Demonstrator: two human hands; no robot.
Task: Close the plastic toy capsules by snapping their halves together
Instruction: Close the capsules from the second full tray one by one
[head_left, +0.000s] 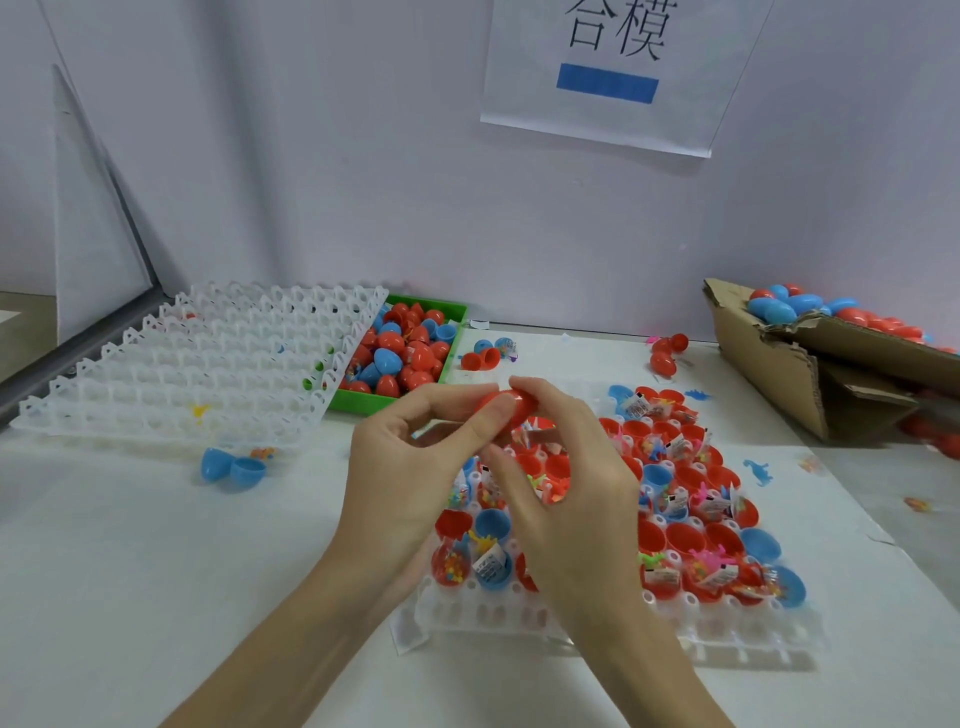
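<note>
Both hands meet just above the filled tray. The left hand and right hand each have their grip clamped on one red capsule, long axis running across between them, ready for an inward squeeze.

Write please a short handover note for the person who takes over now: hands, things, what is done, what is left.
Left hand and right hand: both grip one red capsule above the white tray.
Tray: many open red and blue halves with toys, not yet closed.
Green bin and cardboard box: closed capsules.
Empty white tray lies at left; an open blue capsule lies before it.
Left: close the held one, then the rest.
</note>
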